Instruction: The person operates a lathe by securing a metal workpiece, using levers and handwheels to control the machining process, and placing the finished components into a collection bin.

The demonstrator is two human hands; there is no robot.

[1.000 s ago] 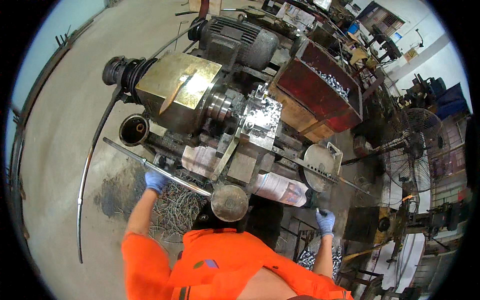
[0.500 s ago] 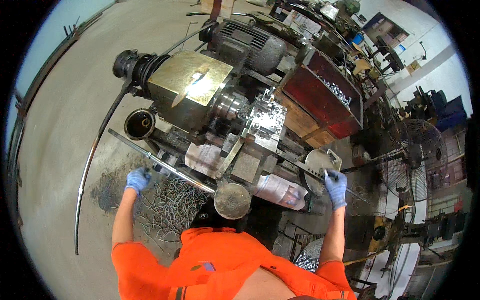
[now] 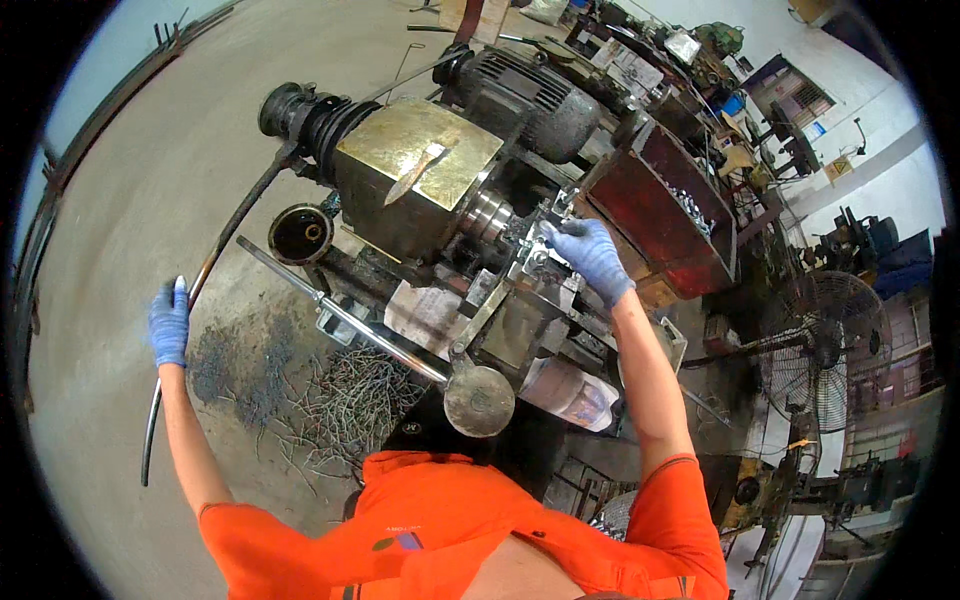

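My left hand [image 3: 170, 322], in a blue glove, is closed around the long bent metal lever [image 3: 212, 250], with its thumb pointing up along it. The lever runs from the left end of a lathe-like machine down toward the floor. My right hand [image 3: 592, 260], gloved too, is over the tool slide [image 3: 540, 256], right of the spindle chuck [image 3: 487, 214]. Its fingers are drawn together; what they hold, if anything, is hidden. A brush [image 3: 415, 175] lies on the brassy headstock cover [image 3: 450, 140].
A red bin [image 3: 660, 205] holding small metal parts stands behind the slide. Metal offcuts [image 3: 365, 400] lie on the floor near a steel handle bar [image 3: 345, 318] and a round disc [image 3: 479, 401]. A motor [image 3: 530, 105] sits behind; a fan [image 3: 825, 340] stands right.
My left hand has moved left and up onto the lever. My right hand has gone from beside the round plate at right, up and left to the tool slide. The view has shifted slightly.
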